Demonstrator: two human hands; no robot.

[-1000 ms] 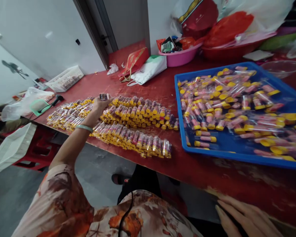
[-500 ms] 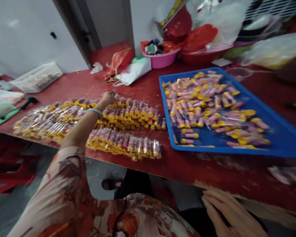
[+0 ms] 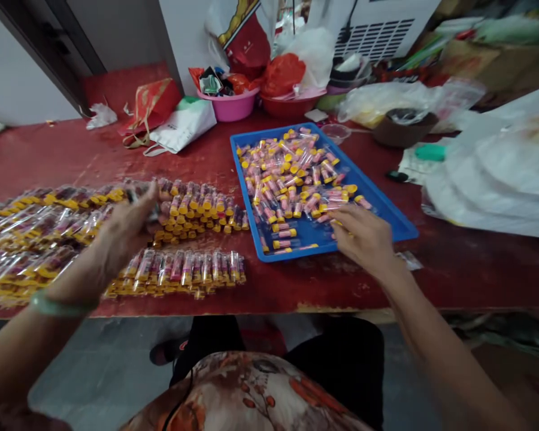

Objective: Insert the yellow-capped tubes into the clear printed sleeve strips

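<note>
My left hand point(image 3: 128, 224), blurred and with a pale green bangle on its wrist, hovers over the stacked rows of clear tubes with yellow caps point(image 3: 193, 206). Its fingers are curled around something small, dark and shiny that I cannot make out. My right hand point(image 3: 362, 236) reaches over the near right rim of the blue tray point(image 3: 281, 256). Its fingertips are drawn together at the loose pink tubes with yellow caps point(image 3: 291, 179) inside; what they pinch, if anything, is hidden.
A front row of tubes point(image 3: 184, 269) lies along the red table point(image 3: 206, 299) near its edge. Behind stand a pink basin point(image 3: 231, 106), a white bag point(image 3: 184, 126) and a red bag point(image 3: 155, 102). Large white plastic bags point(image 3: 498, 167) and a brown bowl point(image 3: 402, 129) are at the right.
My left hand has come back from the far side of the stacked tubes towards me. The right hand has risen from below the table edge to the tray. The view has turned right.
</note>
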